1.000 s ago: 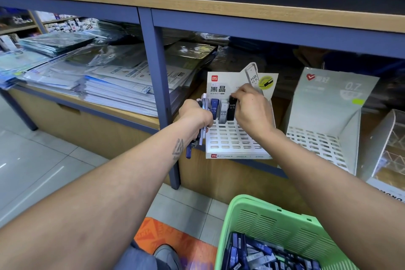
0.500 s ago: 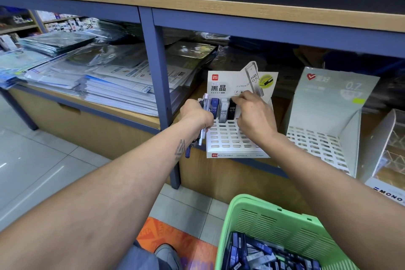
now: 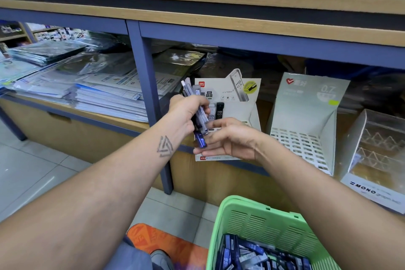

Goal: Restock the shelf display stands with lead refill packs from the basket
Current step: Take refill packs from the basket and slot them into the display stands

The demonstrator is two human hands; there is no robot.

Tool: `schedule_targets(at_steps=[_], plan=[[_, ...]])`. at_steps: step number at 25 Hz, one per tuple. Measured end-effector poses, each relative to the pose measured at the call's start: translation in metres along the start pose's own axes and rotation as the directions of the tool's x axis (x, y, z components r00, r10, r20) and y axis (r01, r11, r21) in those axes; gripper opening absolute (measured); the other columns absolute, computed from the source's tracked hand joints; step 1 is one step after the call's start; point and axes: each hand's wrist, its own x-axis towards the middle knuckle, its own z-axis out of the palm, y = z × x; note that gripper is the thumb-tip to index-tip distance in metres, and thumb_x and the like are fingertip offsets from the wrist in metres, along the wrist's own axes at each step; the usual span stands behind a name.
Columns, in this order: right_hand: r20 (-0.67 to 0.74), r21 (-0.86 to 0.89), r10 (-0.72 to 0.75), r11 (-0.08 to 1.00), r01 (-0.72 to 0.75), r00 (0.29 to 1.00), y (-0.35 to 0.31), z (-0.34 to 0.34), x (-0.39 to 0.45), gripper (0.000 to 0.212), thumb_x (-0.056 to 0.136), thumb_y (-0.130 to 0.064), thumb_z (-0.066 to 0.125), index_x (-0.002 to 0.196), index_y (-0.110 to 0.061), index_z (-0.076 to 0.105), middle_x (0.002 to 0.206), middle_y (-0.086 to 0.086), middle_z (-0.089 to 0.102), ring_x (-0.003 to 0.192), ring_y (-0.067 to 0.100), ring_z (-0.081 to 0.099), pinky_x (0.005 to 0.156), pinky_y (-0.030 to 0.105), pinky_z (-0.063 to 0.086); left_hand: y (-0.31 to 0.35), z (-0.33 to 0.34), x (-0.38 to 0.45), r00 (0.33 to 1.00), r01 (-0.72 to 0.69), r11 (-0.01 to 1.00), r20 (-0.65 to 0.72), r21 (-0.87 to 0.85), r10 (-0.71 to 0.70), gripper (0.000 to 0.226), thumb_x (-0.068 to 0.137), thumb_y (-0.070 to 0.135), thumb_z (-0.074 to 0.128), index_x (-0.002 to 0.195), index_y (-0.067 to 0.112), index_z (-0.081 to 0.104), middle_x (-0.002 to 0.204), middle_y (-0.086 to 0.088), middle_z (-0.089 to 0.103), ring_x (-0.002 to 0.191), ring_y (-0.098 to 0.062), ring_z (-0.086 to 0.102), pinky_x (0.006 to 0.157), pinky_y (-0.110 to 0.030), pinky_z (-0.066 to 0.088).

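Close together before the display stand (image 3: 252, 114), the left hand (image 3: 186, 112) clutches a bundle of lead refill packs (image 3: 198, 116); right hand (image 3: 230, 138) fingers relaxed, touching its lower end.

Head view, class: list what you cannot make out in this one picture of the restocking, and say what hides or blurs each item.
- Grid slots of the HB 0.5 display stand, head view: mostly covered by the left hand and right hand.
- Number of lead refill packs in the left hand: they overlap in a bunch.
- Green basket: cut off by the bottom edge.
- Print on the 0.7 stand: faint and blurred.
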Motion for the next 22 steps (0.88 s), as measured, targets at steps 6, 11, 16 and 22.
schedule_targets(at_steps=[6, 11, 16, 22], plan=[[-0.076, -0.03, 0.038, 0.999, -0.04, 0.996, 0.006, -0.02, 0.001, 0.044, 0.081, 0.006, 0.071, 0.121, -0.004, 0.057, 0.093, 0.019, 0.075, 0.077, 0.023, 0.075, 0.073, 0.029, 0.061, -0.001, 0.005, 0.002, 1.0, -0.028, 0.994, -0.013, -0.107, 0.026, 0.015, 0.082, -0.004, 0.069, 0.097, -0.003, 0.064, 0.067, -0.015, 0.064, 0.05, -0.021, 0.065, 0.05, -0.029, 0.055], [-0.257, -0.307, 0.122, 0.93, -0.2, 0.959, -0.001, -0.045, -0.005, 0.031, 0.087, 0.012, 0.068, 0.115, 0.0, 0.067, 0.092, 0.019, 0.075, 0.079, 0.024, 0.073, 0.084, 0.034, 0.061, 0.002, -0.009, 0.015, 0.998, -0.014, 0.993, -0.068, -0.118, 0.006, 0.016, 0.082, -0.001, 0.068, 0.096, 0.002, 0.061, 0.062, -0.01, 0.063, 0.047, -0.016, 0.061, 0.053, -0.03, 0.054], [-0.404, -0.288, -0.053, 0.955, -0.072, 0.913, -0.01, -0.057, 0.0, 0.022, 0.09, 0.012, 0.065, 0.11, 0.005, 0.071, 0.092, 0.022, 0.075, 0.079, 0.022, 0.074, 0.075, 0.028, 0.062, 0.003, -0.007, 0.006, 0.997, -0.002, 0.985, -0.081, 0.174, 0.017, 0.016, 0.082, -0.011, 0.065, 0.089, 0.001, 0.057, 0.06, -0.013, 0.056, 0.036, -0.015, 0.049, 0.04, -0.022, 0.044], [-0.439, -0.211, -0.289, 0.954, 0.215, 0.851, -0.011, -0.057, 0.005, 0.03, 0.086, 0.017, 0.065, 0.109, 0.0, 0.074, 0.098, 0.024, 0.075, 0.094, 0.029, 0.075, 0.088, 0.034, 0.061, 0.005, -0.001, 0.0, 0.999, 0.041, 0.942, 0.002, 0.334, -0.044, 0.021, 0.083, -0.008, 0.068, 0.101, 0.002, 0.064, 0.081, -0.015, 0.065, 0.041, -0.014, 0.053, 0.038, -0.02, 0.045]])
